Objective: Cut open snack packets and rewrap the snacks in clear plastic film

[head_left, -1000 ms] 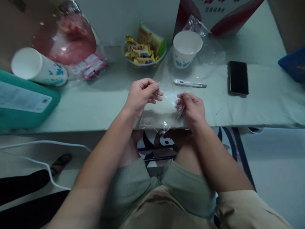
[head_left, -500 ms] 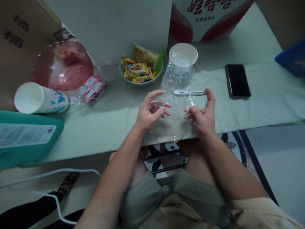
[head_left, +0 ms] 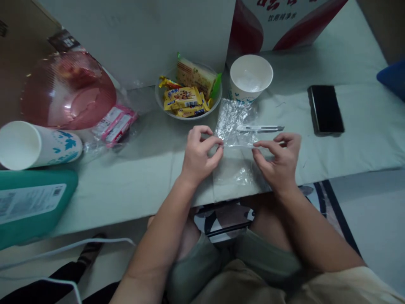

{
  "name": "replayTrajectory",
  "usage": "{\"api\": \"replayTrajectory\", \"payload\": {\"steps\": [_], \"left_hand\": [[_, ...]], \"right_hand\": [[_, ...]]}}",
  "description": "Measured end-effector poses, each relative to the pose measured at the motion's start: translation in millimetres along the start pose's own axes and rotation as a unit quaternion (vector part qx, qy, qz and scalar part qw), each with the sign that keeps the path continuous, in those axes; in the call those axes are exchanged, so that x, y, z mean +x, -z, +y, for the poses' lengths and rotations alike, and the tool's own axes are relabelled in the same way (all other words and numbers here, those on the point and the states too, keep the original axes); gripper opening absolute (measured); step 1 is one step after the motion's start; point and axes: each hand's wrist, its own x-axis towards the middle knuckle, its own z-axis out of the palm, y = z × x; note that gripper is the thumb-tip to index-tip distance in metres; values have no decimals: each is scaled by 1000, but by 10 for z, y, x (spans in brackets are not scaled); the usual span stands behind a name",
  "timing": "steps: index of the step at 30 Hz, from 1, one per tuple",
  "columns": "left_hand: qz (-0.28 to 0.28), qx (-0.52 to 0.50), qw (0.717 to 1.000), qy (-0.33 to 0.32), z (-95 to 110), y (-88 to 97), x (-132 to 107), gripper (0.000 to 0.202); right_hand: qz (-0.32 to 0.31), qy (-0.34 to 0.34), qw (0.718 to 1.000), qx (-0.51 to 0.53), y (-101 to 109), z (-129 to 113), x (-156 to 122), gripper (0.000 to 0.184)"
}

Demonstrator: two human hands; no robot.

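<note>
A crinkled clear plastic bag [head_left: 234, 116] lies across the cloth in front of me. Its edge is pinched on the left side by the thumb and fingertips of my left hand [head_left: 202, 152]. On the other side, my right hand [head_left: 281, 160] is closed on the same edge, so a straight line of plastic runs between the two hands. Just beyond the right fingers a slim utility knife [head_left: 261, 128] rests on the table. Behind the bag stands an upright white paper cup [head_left: 245, 95] with a blue pattern.
A bowl of wrapped snacks [head_left: 186, 114] sits behind my left hand. At right lies a black phone [head_left: 327, 109]. Leftward are a pink clear bowl [head_left: 104, 90], a pink packet [head_left: 118, 126], a tipped paper cup [head_left: 61, 145] and a green container [head_left: 68, 190]. Large boxes [head_left: 142, 38] stand behind.
Both hands have closed in a pinch on the bag's edge and stretched it between them. The bag has dropped away from the cup and lies flatter. The view has shifted slightly.
</note>
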Motion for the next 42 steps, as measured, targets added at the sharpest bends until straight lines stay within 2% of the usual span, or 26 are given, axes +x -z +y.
{"api": "replayTrajectory", "payload": {"steps": [1, 3, 6, 9, 11, 13, 14, 16, 18, 21, 23, 25, 27, 29, 33, 35, 37, 39, 40, 42], "left_hand": [[4, -12, 1000, 4, 11, 19, 9, 5], [-9, -77, 997, 14, 49, 67, 21, 16], [-34, -238, 968, 72, 137, 127, 20, 32], [-38, -350, 913, 204, 217, 140, 18, 35], [-35, -380, 875, 297, 238, 137, 36, 34], [-28, -392, 843, 367, 228, 147, 66, 32], [-25, -395, 831, 391, 216, 160, 80, 31], [-26, -411, 810, 418, 194, 199, 92, 33], [-54, -445, 784, 430, 183, 240, 74, 41], [-141, -462, 751, 451, 172, 272, 7, 46], [-173, -418, 765, 459, 145, 274, -41, 33], [-171, -381, 793, 443, 100, 275, -71, 20], [-161, -392, 805, 415, 54, 287, -76, 18], [-148, -429, 796, 401, 20, 310, -59, 22], [-150, -484, 763, 400, -10, 361, 0, 11], [-167, -490, 761, 391, -26, 363, 18, 21], [-171, -466, 782, 375, -54, 336, 19, 26], [-161, -420, 820, 354, -96, 284, 8, 17], [-150, -396, 839, 342, -119, 254, 1, 14], [-102, -346, 875, 323, -155, 202, -11, 20]], "right_hand": [[11, 5, 1000, -10, 23, -22, 13, 7], [9, 25, 1000, 3, 81, -74, 29, 8], [-39, 29, 991, 122, 141, -140, 23, 18], [-48, -71, 955, 282, 124, -153, -12, 19], [-57, -146, 919, 362, 86, -140, -31, 34], [-119, -198, 886, 402, 47, -135, -38, 51], [-161, -218, 874, 404, 29, -141, -38, 51], [-214, -255, 858, 392, -9, -175, -34, 35], [-208, -285, 845, 401, -53, -226, -32, 27], [-174, -317, 818, 448, -121, -292, -34, 30], [-180, -328, 813, 446, -149, -307, -36, 31], [-197, -330, 818, 428, -153, -303, -36, 30], [-202, -324, 817, 432, -141, -291, -29, 36], [-188, -317, 806, 462, -123, -282, -11, 40], [-172, -290, 795, 505, -81, -257, 42, 20], [-184, -271, 796, 509, -64, -229, 64, 30], [-177, -263, 818, 480, -69, -190, 74, 39], [-155, -272, 845, 434, -102, -147, 71, 32], [-144, -282, 851, 419, -126, -126, 66, 34], [-139, -308, 846, 412, -175, -89, 53, 53]]}}
